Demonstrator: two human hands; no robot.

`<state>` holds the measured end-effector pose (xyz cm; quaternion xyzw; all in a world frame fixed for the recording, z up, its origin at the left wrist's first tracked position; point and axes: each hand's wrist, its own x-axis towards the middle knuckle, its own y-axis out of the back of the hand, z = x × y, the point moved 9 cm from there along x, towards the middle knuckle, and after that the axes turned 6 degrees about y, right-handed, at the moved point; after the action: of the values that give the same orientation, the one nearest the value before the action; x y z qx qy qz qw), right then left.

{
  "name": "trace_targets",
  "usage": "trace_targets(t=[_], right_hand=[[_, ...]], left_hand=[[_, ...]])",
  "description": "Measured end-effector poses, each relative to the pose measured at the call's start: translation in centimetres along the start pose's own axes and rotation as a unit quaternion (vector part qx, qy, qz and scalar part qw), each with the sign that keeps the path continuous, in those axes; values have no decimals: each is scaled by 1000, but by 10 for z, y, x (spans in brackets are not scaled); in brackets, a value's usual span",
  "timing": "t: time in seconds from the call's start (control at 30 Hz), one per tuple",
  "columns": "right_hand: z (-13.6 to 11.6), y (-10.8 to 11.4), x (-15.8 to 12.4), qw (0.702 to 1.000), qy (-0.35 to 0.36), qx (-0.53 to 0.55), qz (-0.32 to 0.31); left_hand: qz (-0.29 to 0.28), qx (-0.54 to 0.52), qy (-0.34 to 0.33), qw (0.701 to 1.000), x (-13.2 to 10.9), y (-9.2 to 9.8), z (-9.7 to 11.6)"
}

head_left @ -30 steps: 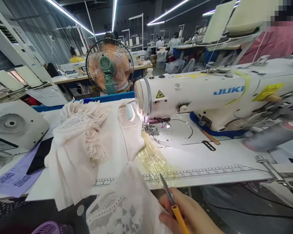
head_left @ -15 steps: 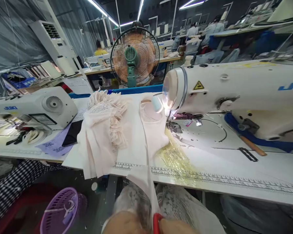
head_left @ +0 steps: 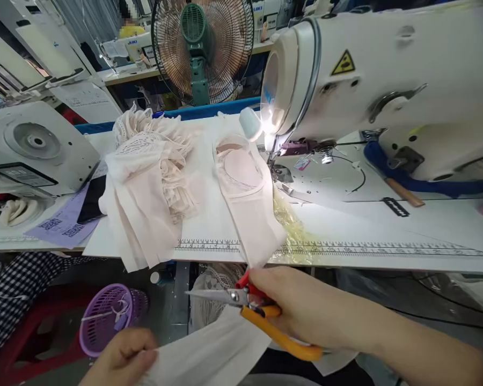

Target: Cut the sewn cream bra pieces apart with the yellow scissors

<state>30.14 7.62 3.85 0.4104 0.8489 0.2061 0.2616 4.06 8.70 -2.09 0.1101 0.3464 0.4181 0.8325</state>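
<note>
At the lower left, my left hand pinches the end of a white fabric strip stretched below the table edge. My right hand grips scissors with red and orange handles, their blades pointing left above the strip. Its fingertips also meet the lower end of a pale bra piece with a rounded cup. That piece lies on the table left of the sewing machine needle and hangs slightly over the front edge. Whether the fingers pinch it is hidden.
A sewing machine stands right, its lamp lit. A heap of pale bra pieces lies left of the cup piece. Yellow plastic film lies under the right side. A purple basket stands on the floor; a fan is behind.
Both hands have come up into view, the right with the scissors. The view has shifted closer and downward. The bra piece's lower end now reaches my right hand.
</note>
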Motion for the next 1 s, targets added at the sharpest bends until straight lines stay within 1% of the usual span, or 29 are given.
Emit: trace_targets(t=[0.07, 0.13, 0.17, 0.2, 0.23, 0.3, 0.33, 0.4, 0.47, 0.53, 0.57, 0.63, 0.7, 0.73, 0.83, 0.93, 1.0], right_hand=[[-9, -22, -1, 997, 0, 34, -67], [-13, -45, -2, 989, -8, 58, -137], [-13, -51, -2, 987, -11, 59, -149], [-10, -53, 1, 988, -15, 54, -143], [-6, -52, 3, 991, -23, 45, -124], [5, -45, 8, 996, -39, 28, -80], [10, -42, 9, 996, -44, 26, -68], [16, -38, 9, 997, -43, 28, -60], [16, -34, 7, 997, -38, 36, -55], [15, -29, 4, 997, -35, 40, -50], [13, -26, 3, 998, -32, 40, -47], [9, -20, 2, 998, -23, 37, -45], [7, -14, 1, 998, -16, 32, -45], [7, -12, 1, 998, -14, 28, -46], [11, -9, 1, 998, -8, 9, -59], [11, -5, 4, 998, 14, -3, -54], [9, -2, 5, 999, 21, 2, -46]], left_hand=[[-79, -19, 6, 997, 10, -11, -16], [-158, -26, 6, 987, 19, -23, -24], [-186, -19, 4, 982, 24, -28, -23], [-209, -2, 0, 978, 28, -34, -20], [-220, 24, -8, 975, 32, -39, -14], [-212, 91, -34, 972, 41, -47, 6], [-203, 121, -54, 970, 44, -52, 19], [-177, 156, -116, 965, 45, -62, 52], [-145, 149, -195, 958, 40, -74, 87], [-115, 123, -272, 948, 32, -84, 118], [-101, 106, -300, 943, 28, -88, 129], [-77, 69, -319, 942, 28, -92, 141], [-65, 26, -294, 953, 33, -93, 141], [-70, -1, -271, 960, 37, -94, 138], [-127, -103, -176, 971, 46, -98, 122], [-180, -203, -85, 959, 49, -101, 108], [-194, -250, -47, 947, 49, -101, 104]])
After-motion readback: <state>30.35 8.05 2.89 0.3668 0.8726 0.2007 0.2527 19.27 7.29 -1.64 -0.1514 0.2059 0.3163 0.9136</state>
